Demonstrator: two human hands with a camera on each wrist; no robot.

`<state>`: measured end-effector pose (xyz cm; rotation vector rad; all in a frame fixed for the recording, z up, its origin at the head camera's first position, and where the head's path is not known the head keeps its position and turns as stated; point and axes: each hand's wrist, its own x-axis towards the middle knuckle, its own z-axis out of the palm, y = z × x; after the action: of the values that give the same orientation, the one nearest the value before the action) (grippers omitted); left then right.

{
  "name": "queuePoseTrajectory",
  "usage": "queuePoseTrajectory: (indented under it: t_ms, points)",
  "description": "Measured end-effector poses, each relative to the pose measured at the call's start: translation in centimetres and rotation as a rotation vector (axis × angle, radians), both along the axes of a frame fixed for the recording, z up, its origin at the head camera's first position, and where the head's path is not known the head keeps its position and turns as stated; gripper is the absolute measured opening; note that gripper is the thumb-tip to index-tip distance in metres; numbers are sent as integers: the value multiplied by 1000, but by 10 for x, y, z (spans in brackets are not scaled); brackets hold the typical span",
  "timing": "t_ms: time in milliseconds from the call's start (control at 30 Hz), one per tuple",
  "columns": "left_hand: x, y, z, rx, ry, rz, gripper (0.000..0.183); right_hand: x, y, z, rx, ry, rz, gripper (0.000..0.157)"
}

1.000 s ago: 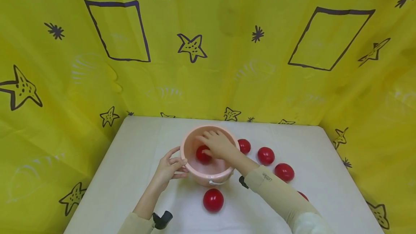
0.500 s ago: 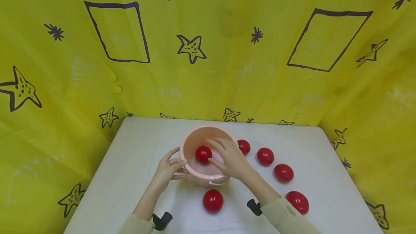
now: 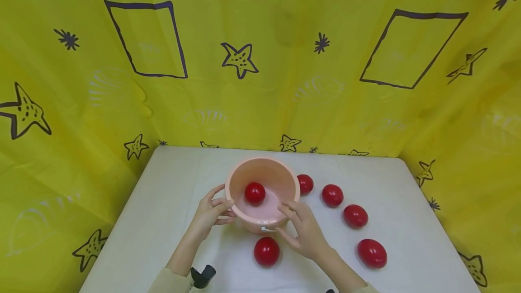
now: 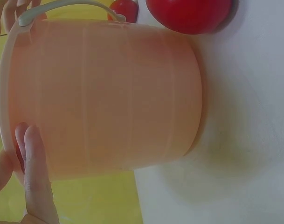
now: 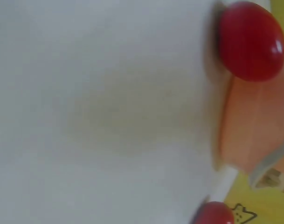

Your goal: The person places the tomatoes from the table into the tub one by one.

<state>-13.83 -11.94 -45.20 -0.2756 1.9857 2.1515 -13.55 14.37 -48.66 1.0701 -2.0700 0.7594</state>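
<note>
A pink bucket (image 3: pixel 262 168) with a pale handle (image 4: pixel 69 4) stands upright on the white table, and one red ball (image 3: pixel 254 193) lies inside it. My left hand (image 3: pixel 211 216) grips the bucket's left rim, its thumb over the edge and fingers against the outer wall, as the left wrist view shows too. My right hand (image 3: pixel 303 232) is at the bucket's front right rim, fingers loosely bent and holding nothing; whether it touches the rim I cannot tell. Another red ball (image 3: pixel 266 252) sits on the table just in front of the bucket.
Right of the bucket, several more red balls lie in a curved row, from one partly behind the rim (image 3: pixel 305 184) to a nearer one (image 3: pixel 372 253). A yellow curtain (image 3: pixel 260 103) with drawn starfish surrounds the white table (image 3: pixel 183 171) at the back and sides.
My right hand has come out of the bucket and moved toward me and to the right, leaving the red ball inside. My left hand has stayed on the rim.
</note>
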Motion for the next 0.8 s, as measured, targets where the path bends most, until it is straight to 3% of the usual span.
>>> queuePoseTrajectory:
  t_ms: [333,433,633,800]
  points:
    - [0,-2,0,15,-8,-15,62,14,2,-36,-112,197,76,35]
    - [0,-3,0,22,-13,-26,63,16,2,-47,-91,177,92,35]
    - [0,-3,-1,20,-16,-31,63,20,0,-61,3,29,122,39]
    - [0,-3,-1,12,-16,-27,60,23,-4,-67,-4,48,72,40]
